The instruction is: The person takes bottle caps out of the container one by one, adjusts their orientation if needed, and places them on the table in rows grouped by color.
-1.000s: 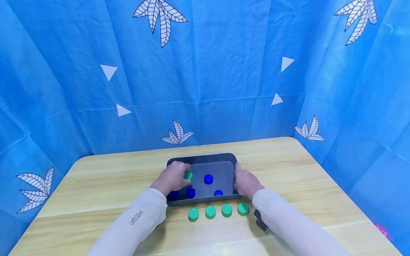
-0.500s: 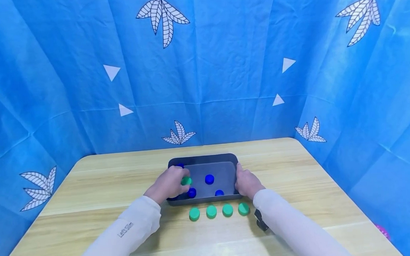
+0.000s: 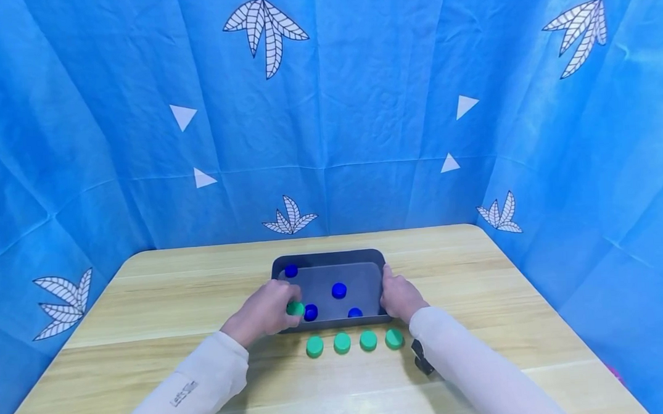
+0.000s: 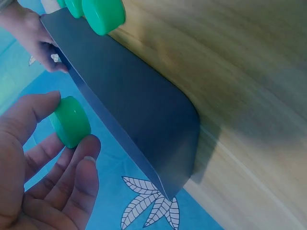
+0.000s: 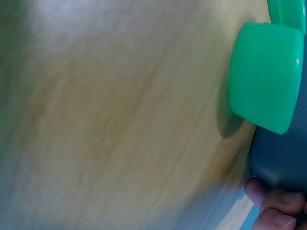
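A shallow dark tray (image 3: 362, 280) sits on a pale wooden table (image 3: 201, 271), with a person's hand at each end. The left hand (image 3: 269, 305) is at the tray's near left corner, pinching a green cap (image 4: 71, 122) between thumb and fingertips. The fingers are narrowed to the cap's width, and the left wrist view shows the cap held apart from the tray's rim. The right hand (image 3: 399, 294) holds the tray's right end, its fingers curled at the wall — a close view from that wrist shows fingertips at the corner.

Inside the tray are four blue caps (image 3: 339, 290): one in the far left corner, one around the middle, and two along the near wall, the left of these just beside the held cap. In front of the tray, on the table, four more green caps (image 3: 342, 342) stand in a row, spaced apart.

Both arms wear pale sleeves (image 3: 197, 386), the left one printed with lettering. Behind the table hangs a blue curtain (image 3: 387, 198) — patterned with white leaves and triangles.
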### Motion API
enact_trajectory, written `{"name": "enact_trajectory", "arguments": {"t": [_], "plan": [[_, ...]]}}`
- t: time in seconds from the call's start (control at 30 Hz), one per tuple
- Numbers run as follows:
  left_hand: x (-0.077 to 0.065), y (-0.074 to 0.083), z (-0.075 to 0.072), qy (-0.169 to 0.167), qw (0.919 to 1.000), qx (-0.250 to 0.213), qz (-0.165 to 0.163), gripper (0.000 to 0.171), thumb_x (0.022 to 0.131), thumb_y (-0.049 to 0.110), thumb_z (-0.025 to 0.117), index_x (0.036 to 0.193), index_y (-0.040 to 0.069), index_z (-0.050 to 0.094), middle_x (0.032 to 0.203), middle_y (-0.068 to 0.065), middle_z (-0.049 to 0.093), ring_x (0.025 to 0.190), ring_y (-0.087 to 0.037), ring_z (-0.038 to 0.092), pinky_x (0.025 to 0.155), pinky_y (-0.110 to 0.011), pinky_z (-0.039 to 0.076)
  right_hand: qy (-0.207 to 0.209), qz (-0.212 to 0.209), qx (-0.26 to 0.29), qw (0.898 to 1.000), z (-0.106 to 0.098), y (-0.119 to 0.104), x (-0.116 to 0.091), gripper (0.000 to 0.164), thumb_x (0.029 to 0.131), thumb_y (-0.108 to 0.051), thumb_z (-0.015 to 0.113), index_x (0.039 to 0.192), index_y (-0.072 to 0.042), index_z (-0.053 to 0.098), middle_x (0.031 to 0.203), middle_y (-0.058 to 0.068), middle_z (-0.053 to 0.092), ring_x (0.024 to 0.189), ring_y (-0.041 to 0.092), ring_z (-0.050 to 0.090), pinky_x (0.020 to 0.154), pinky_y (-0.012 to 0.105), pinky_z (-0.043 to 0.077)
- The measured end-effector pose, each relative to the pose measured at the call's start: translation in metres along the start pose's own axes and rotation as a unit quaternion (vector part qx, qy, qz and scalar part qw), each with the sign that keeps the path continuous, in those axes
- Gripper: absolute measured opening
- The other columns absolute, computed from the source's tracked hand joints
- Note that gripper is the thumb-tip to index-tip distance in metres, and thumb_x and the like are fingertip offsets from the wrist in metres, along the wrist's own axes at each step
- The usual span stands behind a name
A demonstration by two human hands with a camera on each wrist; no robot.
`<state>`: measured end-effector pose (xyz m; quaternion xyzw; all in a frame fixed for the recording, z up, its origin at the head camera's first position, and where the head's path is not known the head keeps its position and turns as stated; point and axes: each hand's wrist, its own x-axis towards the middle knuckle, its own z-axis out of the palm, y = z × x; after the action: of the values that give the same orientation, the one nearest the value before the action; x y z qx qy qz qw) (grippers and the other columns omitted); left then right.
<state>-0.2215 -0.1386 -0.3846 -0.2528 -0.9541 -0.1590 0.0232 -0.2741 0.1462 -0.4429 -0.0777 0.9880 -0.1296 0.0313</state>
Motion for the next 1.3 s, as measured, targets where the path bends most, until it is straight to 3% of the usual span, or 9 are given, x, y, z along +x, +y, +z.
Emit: {"name": "enact_trajectory", "arguments": {"t": [0.33,0.73,1.03,1.3], "plan": [[-0.012,0.000,0.003,-0.018,0.9978,0.006,0.063,0.023,0.069,0.017,0.083,0.070,0.017,0.060,0.060,0.010,0.047,0.060,-0.009,0.044,0.053,-0.024,0.039,0.011,-0.003,0.004,1.000,0.003,0.000,0.000,0.073,0.086,-0.005,0.064,0.145,0.009,0.022,0.078,0.019,0.060,0.064,0.021,0.058,0.064,0.038,0.052],[-0.020,-0.002,0.009,-0.030,0.9963,0.002,0.080,0.027,0.069,0.016,0.083,0.061,0.020,0.057,0.057,0.011,0.044,0.056,-0.007,0.041,0.051,-0.024,0.037,0.007,-0.006,-0.006,1.000,0.001,0.001,0.001,0.075,0.086,-0.005,0.065,0.145,0.009,0.021,0.073,0.016,0.058,0.061,0.021,0.057,0.061,0.036,0.051],[-0.029,-0.003,0.016,-0.054,0.9964,0.008,0.064,0.018,0.069,0.020,0.085,0.071,0.015,0.069,0.064,0.011,0.052,0.060,-0.009,0.044,0.054,-0.025,0.040,0.004,-0.002,-0.008,1.000,0.001,0.001,0.001,0.078,0.086,-0.005,0.064,0.148,0.009,0.019,0.072,0.015,0.058,0.060,0.020,0.056,0.060,0.035,0.051],[-0.035,-0.005,0.020,-0.050,0.9958,0.015,0.075,0.017,0.067,0.016,0.084,0.065,0.017,0.067,0.060,0.014,0.050,0.056,-0.007,0.041,0.051,-0.024,0.038,0.003,-0.003,-0.007,1.000,0.002,0.001,0.002,0.077,0.086,-0.005,0.063,0.147,0.010,0.019,0.072,0.015,0.058,0.060,0.020,0.056,0.059,0.035,0.050]]}}
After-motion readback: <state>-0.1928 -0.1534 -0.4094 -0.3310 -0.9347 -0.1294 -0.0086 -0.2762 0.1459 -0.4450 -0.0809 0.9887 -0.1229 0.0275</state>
